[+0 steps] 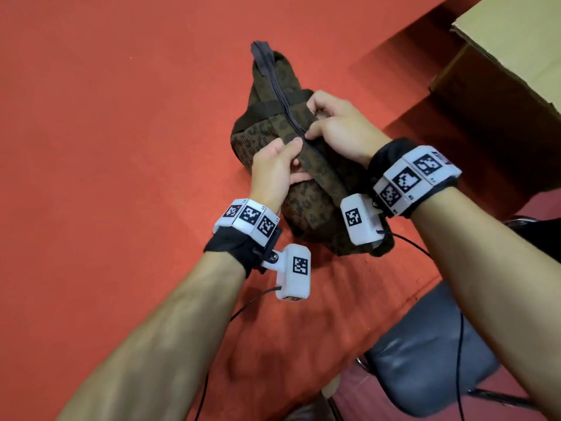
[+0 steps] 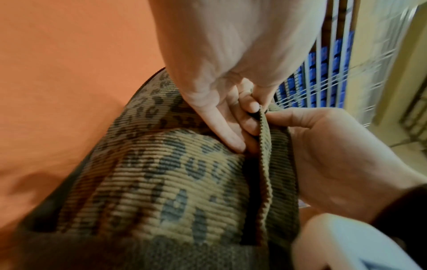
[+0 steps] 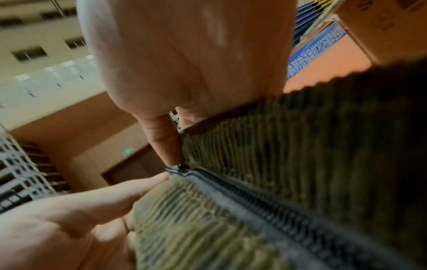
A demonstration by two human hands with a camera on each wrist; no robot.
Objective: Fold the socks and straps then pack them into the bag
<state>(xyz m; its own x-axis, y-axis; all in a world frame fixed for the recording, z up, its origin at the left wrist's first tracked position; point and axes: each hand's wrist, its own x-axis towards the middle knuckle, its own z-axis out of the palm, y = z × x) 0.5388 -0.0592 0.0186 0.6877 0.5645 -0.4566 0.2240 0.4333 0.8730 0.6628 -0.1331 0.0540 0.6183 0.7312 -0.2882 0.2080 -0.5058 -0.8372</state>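
Red counter (image 1: pixel 121 147) under both hands, cardboard box (image 1: pixel 501 56) beyond the right. Between the hands, leopard-print bag (image 1: pixel 267 135), bulging. Left hand (image 1: pixel 273 174) pinching fabric beside the zipper (image 1: pixel 280 95); right hand (image 1: pixel 340 126) pinching the opposite edge. No socks or straps in sight, so packing probably finished; zipper past the hands looks shut, near stretch apparently left to close.

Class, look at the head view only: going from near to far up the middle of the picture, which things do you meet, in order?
Grey chair seat → left hand gripping the bag's edge → right hand on the zipper → far end of the leopard-print bag → bare red tabletop.
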